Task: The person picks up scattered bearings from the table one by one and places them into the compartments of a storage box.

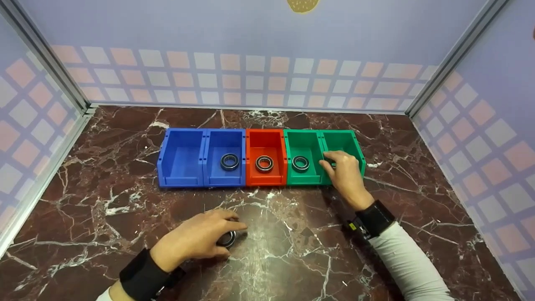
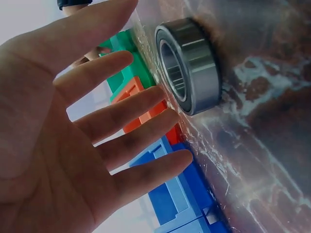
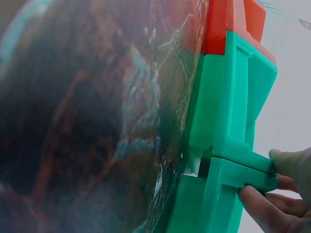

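Observation:
My left hand (image 1: 198, 236) hovers around a ring-shaped metal ball bearing (image 2: 192, 65) that stands on the marble-patterned table. In the left wrist view its fingers are spread and fairly straight, with a gap between them and the bearing. At the far right of the bin row, my right hand (image 1: 345, 171) reaches over the end green bin (image 1: 345, 140), thumb and fingers at the wall shared with the other green bin (image 1: 303, 140). Its fingertips are partly hidden inside, so whether they hold anything is unclear. That neighbouring green bin contains a bearing (image 1: 300, 164).
The red bin (image 1: 265, 138) holds a bearing (image 1: 264, 164), and the blue bin (image 1: 225, 138) beside it holds another bearing (image 1: 229, 161). No bearing shows in the leftmost blue bin (image 1: 184, 142). Tiled-pattern panels (image 1: 250, 79) enclose the table at the back and sides.

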`<action>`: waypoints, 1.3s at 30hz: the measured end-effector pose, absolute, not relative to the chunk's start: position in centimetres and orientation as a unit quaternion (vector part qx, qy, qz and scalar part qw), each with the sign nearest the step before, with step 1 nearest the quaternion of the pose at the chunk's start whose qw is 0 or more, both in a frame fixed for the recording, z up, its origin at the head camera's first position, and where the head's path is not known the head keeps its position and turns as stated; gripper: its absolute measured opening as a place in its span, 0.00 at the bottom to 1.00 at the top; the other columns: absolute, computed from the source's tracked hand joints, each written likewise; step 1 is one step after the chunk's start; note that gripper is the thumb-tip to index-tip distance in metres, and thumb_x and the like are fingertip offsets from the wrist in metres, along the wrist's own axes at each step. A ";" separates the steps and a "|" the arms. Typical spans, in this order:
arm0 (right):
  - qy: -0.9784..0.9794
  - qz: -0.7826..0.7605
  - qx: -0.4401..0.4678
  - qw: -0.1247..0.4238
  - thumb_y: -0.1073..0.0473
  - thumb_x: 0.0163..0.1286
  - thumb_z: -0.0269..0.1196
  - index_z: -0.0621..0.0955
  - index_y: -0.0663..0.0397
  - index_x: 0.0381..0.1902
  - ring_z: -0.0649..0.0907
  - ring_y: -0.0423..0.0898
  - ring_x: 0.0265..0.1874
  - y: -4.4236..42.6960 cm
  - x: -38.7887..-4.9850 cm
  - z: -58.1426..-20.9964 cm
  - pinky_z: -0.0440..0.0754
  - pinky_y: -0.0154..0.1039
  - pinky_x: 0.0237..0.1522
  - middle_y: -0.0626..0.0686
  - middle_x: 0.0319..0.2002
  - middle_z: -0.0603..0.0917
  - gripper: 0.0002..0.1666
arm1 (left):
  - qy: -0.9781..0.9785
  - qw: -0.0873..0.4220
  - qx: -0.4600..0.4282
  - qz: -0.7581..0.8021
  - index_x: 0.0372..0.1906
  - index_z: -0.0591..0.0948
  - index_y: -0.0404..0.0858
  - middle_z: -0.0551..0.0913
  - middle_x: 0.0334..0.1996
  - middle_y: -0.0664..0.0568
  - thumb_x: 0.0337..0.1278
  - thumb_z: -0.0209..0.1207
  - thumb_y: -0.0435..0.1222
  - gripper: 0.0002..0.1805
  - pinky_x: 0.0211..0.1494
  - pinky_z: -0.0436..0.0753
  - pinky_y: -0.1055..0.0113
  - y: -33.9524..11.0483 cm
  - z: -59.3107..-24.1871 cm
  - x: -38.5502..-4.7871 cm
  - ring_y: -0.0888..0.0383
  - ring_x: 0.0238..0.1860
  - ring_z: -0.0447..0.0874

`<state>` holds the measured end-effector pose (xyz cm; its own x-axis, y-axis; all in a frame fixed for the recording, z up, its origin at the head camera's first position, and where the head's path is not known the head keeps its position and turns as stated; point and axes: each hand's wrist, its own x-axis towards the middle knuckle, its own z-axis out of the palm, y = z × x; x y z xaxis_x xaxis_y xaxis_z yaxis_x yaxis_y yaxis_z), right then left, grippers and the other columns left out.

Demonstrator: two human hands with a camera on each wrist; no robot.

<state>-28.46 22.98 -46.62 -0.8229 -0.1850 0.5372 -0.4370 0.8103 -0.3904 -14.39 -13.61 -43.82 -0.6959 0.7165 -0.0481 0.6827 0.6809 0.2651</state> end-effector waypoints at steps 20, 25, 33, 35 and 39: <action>-0.923 0.248 0.172 0.237 0.59 0.65 0.68 0.86 0.63 0.48 0.88 0.57 0.45 23.1 -28.4 -46.6 0.87 0.52 0.48 0.63 0.44 0.89 0.16 | 0.902 0.050 0.419 0.095 0.49 0.86 0.50 0.84 0.50 0.50 0.34 0.75 0.30 0.28 0.50 0.86 0.57 -13.7 -44.7 -13.8 0.51 0.49 0.84; -0.924 0.244 0.174 0.238 0.60 0.65 0.68 0.86 0.63 0.48 0.88 0.57 0.45 23.1 -28.4 -46.5 0.86 0.52 0.48 0.63 0.44 0.88 0.16 | 0.896 0.033 0.432 0.101 0.40 0.87 0.50 0.85 0.45 0.53 0.31 0.71 0.23 0.25 0.48 0.86 0.60 -13.8 -44.8 -13.8 0.54 0.45 0.84; -0.922 0.248 0.175 0.240 0.59 0.66 0.68 0.86 0.63 0.47 0.88 0.57 0.45 23.2 -28.5 -46.6 0.86 0.52 0.49 0.63 0.44 0.89 0.15 | 0.897 0.005 0.430 0.104 0.38 0.88 0.49 0.86 0.40 0.54 0.34 0.68 0.20 0.24 0.46 0.86 0.63 -13.6 -44.9 -13.8 0.56 0.41 0.84; -0.922 0.248 0.176 0.241 0.59 0.66 0.67 0.86 0.63 0.47 0.88 0.57 0.45 23.2 -28.5 -46.7 0.86 0.52 0.49 0.63 0.44 0.89 0.16 | 0.898 0.001 0.429 0.102 0.39 0.88 0.49 0.86 0.39 0.54 0.36 0.69 0.21 0.23 0.44 0.86 0.64 -13.5 -44.9 -13.8 0.56 0.40 0.84; -0.921 0.248 0.178 0.243 0.60 0.65 0.68 0.86 0.64 0.47 0.88 0.57 0.45 23.1 -28.5 -46.7 0.86 0.52 0.49 0.63 0.44 0.88 0.15 | 0.900 -0.003 0.425 0.099 0.38 0.89 0.48 0.85 0.37 0.55 0.35 0.70 0.21 0.23 0.43 0.86 0.64 -13.4 -44.9 -13.7 0.57 0.39 0.83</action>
